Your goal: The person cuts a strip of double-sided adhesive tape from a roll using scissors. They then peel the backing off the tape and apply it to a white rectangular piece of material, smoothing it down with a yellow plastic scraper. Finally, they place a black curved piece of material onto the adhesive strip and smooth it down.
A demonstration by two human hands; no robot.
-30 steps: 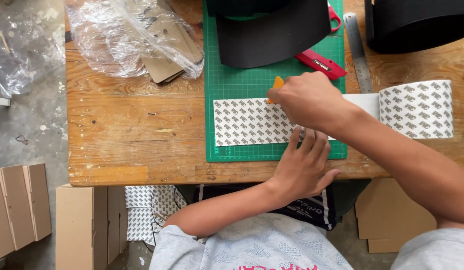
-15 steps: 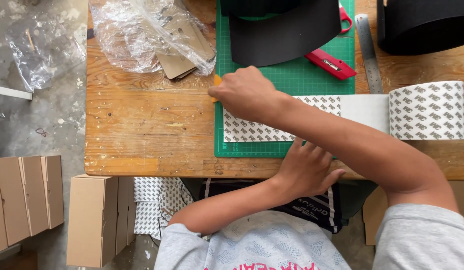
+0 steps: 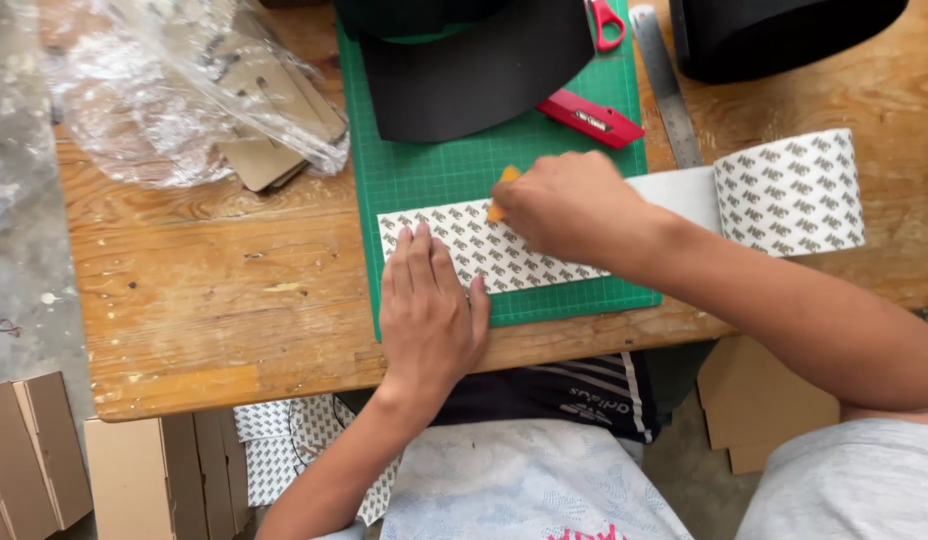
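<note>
Left hand (image 3: 431,305) is lying flat, palm down, fingers (image 3: 421,250) together & pointing away from the body, forearm running back toward the torso. Right hand (image 3: 569,205) is curled in a loose fist, knuckles up, forearm reaching in diagonally from the right.

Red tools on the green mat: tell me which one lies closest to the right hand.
The red utility knife, lying slantwise on the green cutting mat just above the right hand. The red-handled scissors sit farther up, at the mat's top edge, mostly out of frame.

Right hand (image 3: 569,205) presses orange scraper (image 3: 503,186) onto patterned sheet (image 3: 464,245); left hand (image 3: 429,305) flat beside.
</note>
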